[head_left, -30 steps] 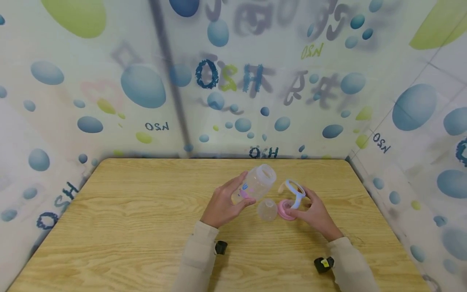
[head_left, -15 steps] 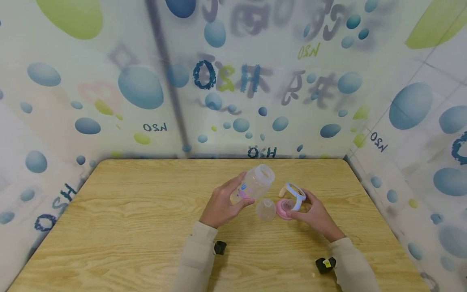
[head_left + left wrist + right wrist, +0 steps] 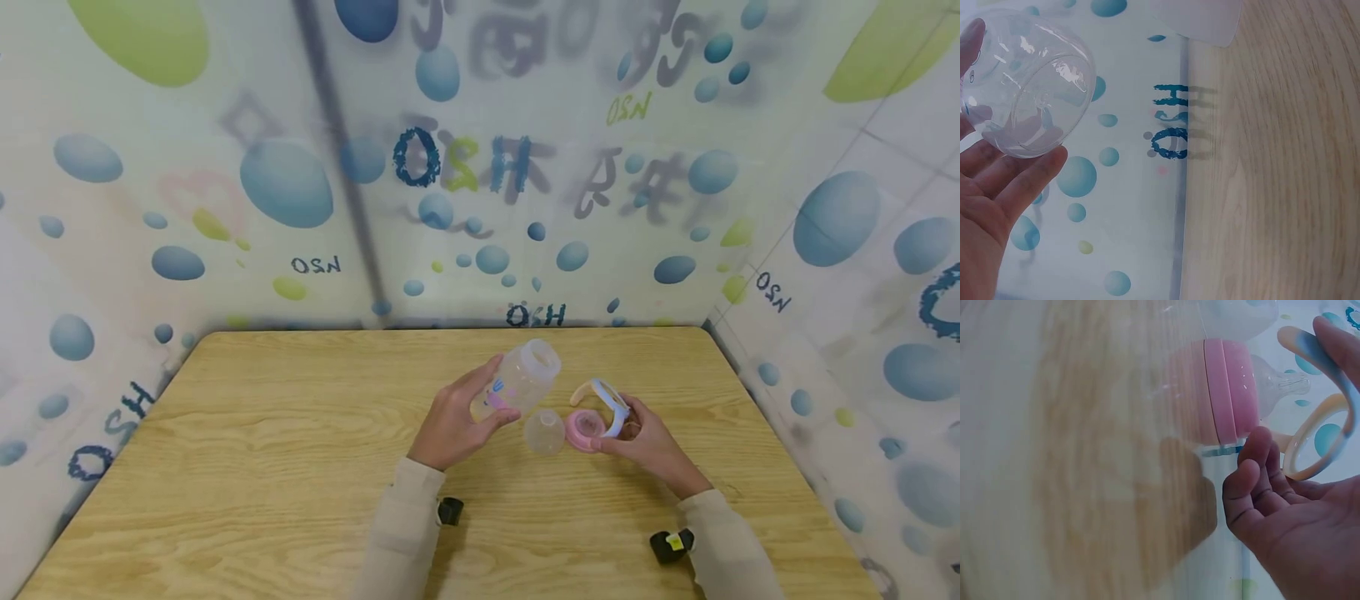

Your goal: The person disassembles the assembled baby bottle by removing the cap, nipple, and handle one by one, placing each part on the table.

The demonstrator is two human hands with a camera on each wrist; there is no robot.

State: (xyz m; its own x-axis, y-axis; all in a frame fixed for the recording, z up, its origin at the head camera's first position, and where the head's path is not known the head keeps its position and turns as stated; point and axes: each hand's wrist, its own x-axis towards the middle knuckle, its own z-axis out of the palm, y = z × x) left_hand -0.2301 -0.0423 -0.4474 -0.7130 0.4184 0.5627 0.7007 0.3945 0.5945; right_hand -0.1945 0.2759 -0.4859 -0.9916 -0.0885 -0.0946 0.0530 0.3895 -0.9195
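Observation:
My left hand [image 3: 453,425] grips a clear baby bottle [image 3: 519,382] above the table, tilted with its open mouth up and to the right. The left wrist view shows the base of the bottle [image 3: 1038,94] between thumb and fingers. In my right hand [image 3: 654,446] is a blue and cream bottle handle [image 3: 1337,372] with a ring, its two arms spread. Beside those fingers a pink collar [image 3: 1235,394] stands on the table, a clear teat [image 3: 1272,381] rising from it. A clear domed cap [image 3: 545,432] sits just left of the collar.
The wooden table [image 3: 285,467] reaches back to a white wall sheet [image 3: 480,283] printed with blue and green drops. Black wrist cameras [image 3: 450,511] hang at both sleeves. Another sheet runs along the table's right side.
The handle has tipped lower in my right hand, and its ring has turned. The bottle stays nearly still in my left hand. The head view has shifted slightly.

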